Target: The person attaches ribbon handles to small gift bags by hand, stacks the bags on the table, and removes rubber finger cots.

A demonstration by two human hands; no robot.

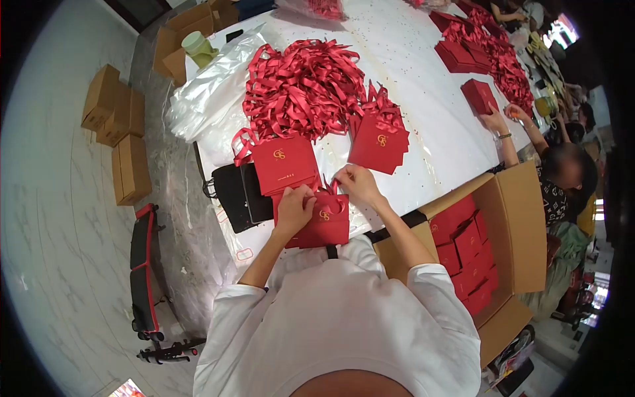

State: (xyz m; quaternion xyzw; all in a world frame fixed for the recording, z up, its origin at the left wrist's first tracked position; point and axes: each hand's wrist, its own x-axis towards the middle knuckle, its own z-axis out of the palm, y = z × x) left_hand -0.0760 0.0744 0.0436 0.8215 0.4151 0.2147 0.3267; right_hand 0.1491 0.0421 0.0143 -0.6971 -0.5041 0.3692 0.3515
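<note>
A small red paper bag (329, 228) with a gold logo lies at the table's near edge, right in front of me. My left hand (297, 208) is closed in a pinch at its top left, with red ribbon at the fingertips. On the other side, my right hand (358, 183) pinches the red ribbon (334, 186) by the bag's top edge. Just beyond my left hand lies a stack of red bags (286, 162) with the same gold logo. Another fanned stack of red bags (379, 145), topped with ribbons, lies past my right hand.
A large heap of red ribbons (301, 89) covers the table (403, 73) ahead. Clear plastic (215, 86) and a black pouch (231, 198) lie on the left. An open carton (529, 228) of red packs stands at right, near another person holding a red box (479, 96).
</note>
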